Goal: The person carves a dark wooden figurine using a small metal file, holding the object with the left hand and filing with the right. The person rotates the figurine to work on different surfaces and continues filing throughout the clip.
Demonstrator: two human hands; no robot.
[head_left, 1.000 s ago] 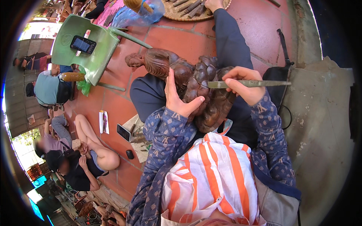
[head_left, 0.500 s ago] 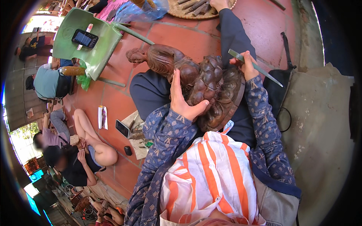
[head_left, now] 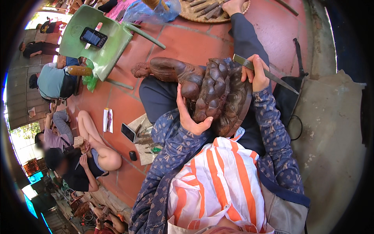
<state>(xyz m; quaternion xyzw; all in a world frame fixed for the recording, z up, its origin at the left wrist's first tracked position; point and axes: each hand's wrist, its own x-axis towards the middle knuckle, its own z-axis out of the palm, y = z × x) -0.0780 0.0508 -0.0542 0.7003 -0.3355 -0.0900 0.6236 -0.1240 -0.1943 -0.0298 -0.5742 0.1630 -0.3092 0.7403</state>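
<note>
A dark brown carved wooden statue (head_left: 210, 91) lies on its side across my lap. Its curly-textured head points left, and the wide lobed base is to the right. My left hand (head_left: 191, 117) cups the near side of the statue's middle, thumb and fingers spread around it. In my right hand (head_left: 257, 74) is a slim metal carving chisel (head_left: 278, 81), gripped beside the base. The chisel's broad end sticks out to the upper left, while its narrow end points to the lower right. Some right fingers rest against or close to the base; the exact contact is unclear.
A woven tray (head_left: 200, 17) of tools lies on the tiles ahead. To the left stands a green plastic chair (head_left: 117, 43) holding a phone (head_left: 93, 37). A tablet (head_left: 128, 132) and small tools lie nearer. Several people sit or stand further left. A grey slab (head_left: 327, 144) is at right.
The statue has rolled slightly in my lap, showing a different side of its body. My left fingers sit a little lower around it. The chisel stays in my right hand.
</note>
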